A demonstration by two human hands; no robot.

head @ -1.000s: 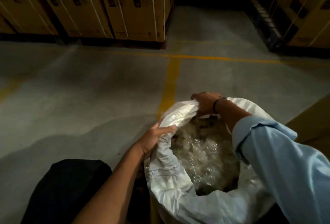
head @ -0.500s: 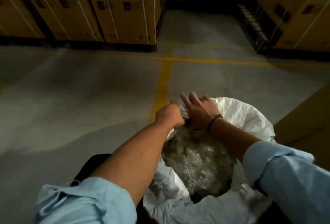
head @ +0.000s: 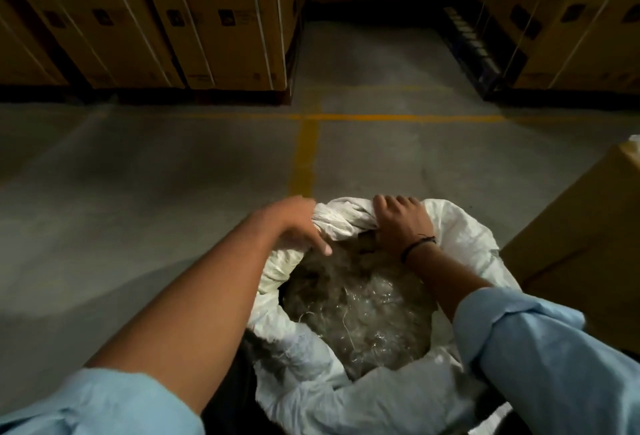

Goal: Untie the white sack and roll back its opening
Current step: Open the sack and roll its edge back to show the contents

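White sack (head: 460, 247) sits on floor w/ mouth open, both hands at far rim: right hand (head: 403, 223) fingers clamped over bunched roll, left hand (head: 298, 226) fingers loosely curled beside it, prob. to fold rim outward.

Head camera looks steeply down, close over sack (head: 346, 396).

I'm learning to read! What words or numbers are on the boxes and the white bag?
None can be read.
Stacked boxes: dark label patches, too small and blurred to read.
Boxes at right: the same, unreadable.
White sack: no print visible.
Yellow floor lines: only lines, no words.
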